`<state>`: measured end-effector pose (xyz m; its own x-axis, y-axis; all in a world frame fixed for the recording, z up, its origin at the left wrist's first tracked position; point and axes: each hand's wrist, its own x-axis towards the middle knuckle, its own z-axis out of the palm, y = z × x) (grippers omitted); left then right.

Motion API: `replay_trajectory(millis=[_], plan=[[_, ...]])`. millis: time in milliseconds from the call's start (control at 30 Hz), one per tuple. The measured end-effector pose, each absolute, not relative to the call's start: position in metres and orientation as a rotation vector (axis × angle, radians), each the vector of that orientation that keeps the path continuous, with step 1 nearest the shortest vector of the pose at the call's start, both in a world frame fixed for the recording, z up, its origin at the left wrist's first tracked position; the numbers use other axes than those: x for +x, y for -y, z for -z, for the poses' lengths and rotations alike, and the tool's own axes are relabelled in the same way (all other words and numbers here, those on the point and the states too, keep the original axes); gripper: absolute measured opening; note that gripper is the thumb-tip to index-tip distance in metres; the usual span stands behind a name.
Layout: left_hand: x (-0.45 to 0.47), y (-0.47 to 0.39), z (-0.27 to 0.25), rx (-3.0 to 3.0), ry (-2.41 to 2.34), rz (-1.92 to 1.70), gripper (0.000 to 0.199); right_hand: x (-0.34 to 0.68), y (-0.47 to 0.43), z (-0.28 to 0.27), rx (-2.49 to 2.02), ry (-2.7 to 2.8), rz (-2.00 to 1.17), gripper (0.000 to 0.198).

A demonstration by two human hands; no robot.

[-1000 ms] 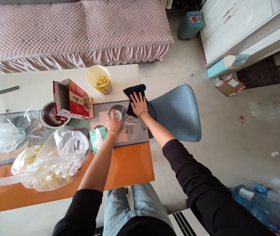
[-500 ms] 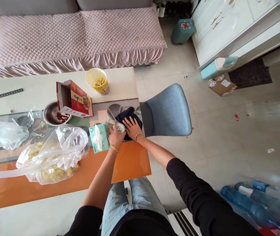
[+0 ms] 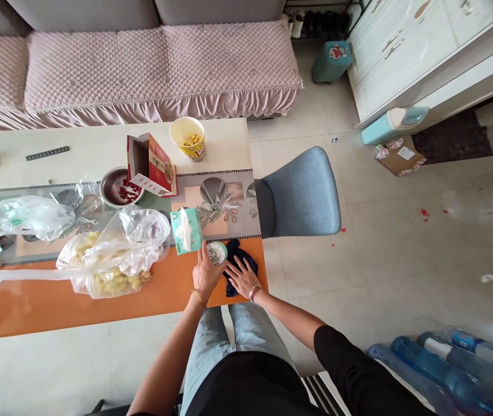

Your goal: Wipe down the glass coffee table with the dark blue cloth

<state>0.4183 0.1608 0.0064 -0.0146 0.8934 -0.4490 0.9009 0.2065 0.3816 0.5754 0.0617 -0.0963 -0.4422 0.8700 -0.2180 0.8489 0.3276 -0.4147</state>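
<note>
The table (image 3: 99, 300) carries a clear plastic bag (image 3: 111, 260) of yellow food near its middle. A green tissue pack (image 3: 186, 230) stands to the bag's right. At the near right corner, the dark cloth (image 3: 238, 267) lies on the orange strip, pressed flat under the open right hand (image 3: 241, 277). Just beside it, the left hand (image 3: 207, 271) curls its fingers on a small round tin (image 3: 217, 253), touching the cloth's edge.
</note>
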Motion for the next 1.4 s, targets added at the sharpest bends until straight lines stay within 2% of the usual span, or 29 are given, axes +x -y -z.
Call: replay_trajectory(millis=[133, 233, 433, 567, 933, 1133, 1400], plan=[[0.407, -0.135, -0.006, 1.607, -1.874, 0.003, 0.089, 0.587, -0.039, 0.095, -1.585, 2.553, -0.76, 0.059], [0.392, -0.118, -0.005, 1.545, -1.907, -0.028, 0.086, 0.598, -0.057, 0.094, -1.583, 2.572, -0.748, 0.058], [0.361, -0.1, -0.004, 1.392, -2.016, -0.033, 0.081, 0.61, -0.166, 0.092, -1.933, 2.424, -0.568, 0.056], [0.349, -0.096, 0.0, 1.34, -2.055, -0.045, 0.079, 0.613, -0.25, 0.093, -2.014, 2.338, -0.419, 0.059], [0.343, -0.1, 0.003, 1.363, -1.994, -0.106, 0.093, 0.575, -0.407, 0.12, -2.025, 2.174, -0.32, 0.058], [0.337, -0.111, -0.001, 1.368, -1.992, -0.145, 0.085, 0.551, -0.411, 0.116, -1.932, 2.244, -0.372, 0.06], [0.325, -0.139, -0.02, 1.45, -1.93, -0.275, 0.082, 0.547, -0.327, 0.103, -1.731, 2.432, -0.44, 0.055]])
